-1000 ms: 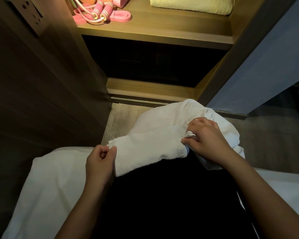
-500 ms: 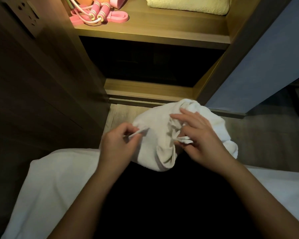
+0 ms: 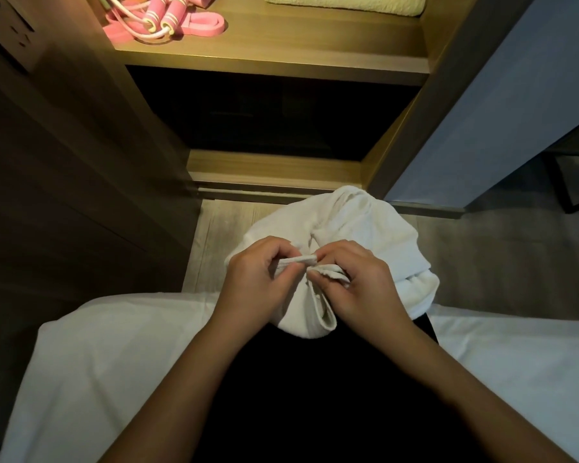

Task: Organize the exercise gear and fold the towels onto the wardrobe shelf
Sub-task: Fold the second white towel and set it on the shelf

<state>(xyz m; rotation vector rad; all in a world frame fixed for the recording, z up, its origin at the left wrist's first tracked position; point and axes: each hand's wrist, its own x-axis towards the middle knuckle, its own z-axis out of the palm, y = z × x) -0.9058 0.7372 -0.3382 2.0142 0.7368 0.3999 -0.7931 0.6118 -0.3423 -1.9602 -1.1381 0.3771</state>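
Note:
A white towel (image 3: 358, 228) lies bunched over my dark lap, in front of the wardrobe. My left hand (image 3: 258, 279) pinches one folded corner of it, and my right hand (image 3: 358, 282) pinches another corner right beside it, the two corners nearly touching. On the lit wardrobe shelf (image 3: 298, 51) above lie a pink skipping rope (image 3: 157, 18) with a pink resistance band (image 3: 201, 26) at the left and a folded pale yellow towel (image 3: 345, 3) at the right.
I sit on a bed with a white sheet (image 3: 107, 362). A dark compartment (image 3: 274, 115) opens below the shelf. A wooden panel with a wall socket (image 3: 7, 31) stands left, a grey-blue wall (image 3: 515, 105) right, grey floor (image 3: 482, 255) between.
My left hand has carried its towel corner to the right, up to my right hand's corner. The towel, spread between the hands before, is now bunched between them.

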